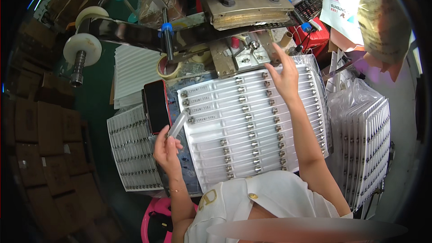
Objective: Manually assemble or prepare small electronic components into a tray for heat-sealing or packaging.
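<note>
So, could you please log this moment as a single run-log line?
left hand: holds clear tube | right hand: open, over far end of white tray | phone: left of tray

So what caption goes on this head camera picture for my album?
Left hand holds a clear tube beside a white tray of tubes; right hand reaches over its far edge.

dark phone (157, 105), cardboard boxes (42, 128), tape roll (167, 70)
</note>
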A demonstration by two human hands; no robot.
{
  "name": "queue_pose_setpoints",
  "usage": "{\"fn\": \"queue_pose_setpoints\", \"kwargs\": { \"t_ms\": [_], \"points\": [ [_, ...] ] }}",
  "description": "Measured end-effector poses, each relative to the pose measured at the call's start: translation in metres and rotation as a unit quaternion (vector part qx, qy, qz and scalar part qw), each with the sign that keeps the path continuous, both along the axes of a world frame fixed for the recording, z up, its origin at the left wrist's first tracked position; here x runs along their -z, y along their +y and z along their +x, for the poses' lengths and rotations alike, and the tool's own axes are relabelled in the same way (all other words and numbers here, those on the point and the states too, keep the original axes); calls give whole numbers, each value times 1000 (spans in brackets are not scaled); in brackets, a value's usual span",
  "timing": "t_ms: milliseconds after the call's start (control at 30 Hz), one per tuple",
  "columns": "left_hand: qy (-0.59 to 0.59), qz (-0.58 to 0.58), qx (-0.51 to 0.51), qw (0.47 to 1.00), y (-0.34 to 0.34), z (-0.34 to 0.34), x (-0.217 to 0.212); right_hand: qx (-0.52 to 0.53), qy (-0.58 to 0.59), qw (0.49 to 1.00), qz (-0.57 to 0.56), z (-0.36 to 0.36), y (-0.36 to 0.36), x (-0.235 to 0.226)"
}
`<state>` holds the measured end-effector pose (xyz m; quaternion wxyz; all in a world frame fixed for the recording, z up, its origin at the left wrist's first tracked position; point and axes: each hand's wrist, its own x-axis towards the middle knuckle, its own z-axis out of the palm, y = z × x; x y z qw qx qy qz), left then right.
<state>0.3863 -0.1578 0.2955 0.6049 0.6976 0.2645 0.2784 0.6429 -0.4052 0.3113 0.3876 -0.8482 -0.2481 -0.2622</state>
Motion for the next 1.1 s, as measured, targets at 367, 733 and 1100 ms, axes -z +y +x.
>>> {"fn": "queue_pose_setpoints", "kwargs": {
  "t_ms": [367,733,1100],
  "points": [
    [77,125,173,974,8,23,23,-327,57,929,-163,-147,46,19],
    [131,325,39,936,13,0,-7,-322,309,894,48,-90,9,2],
    [-128,528,223,809,-57,187,-41,-30,302,946,119,-39,-86,-29]
  ]
}}
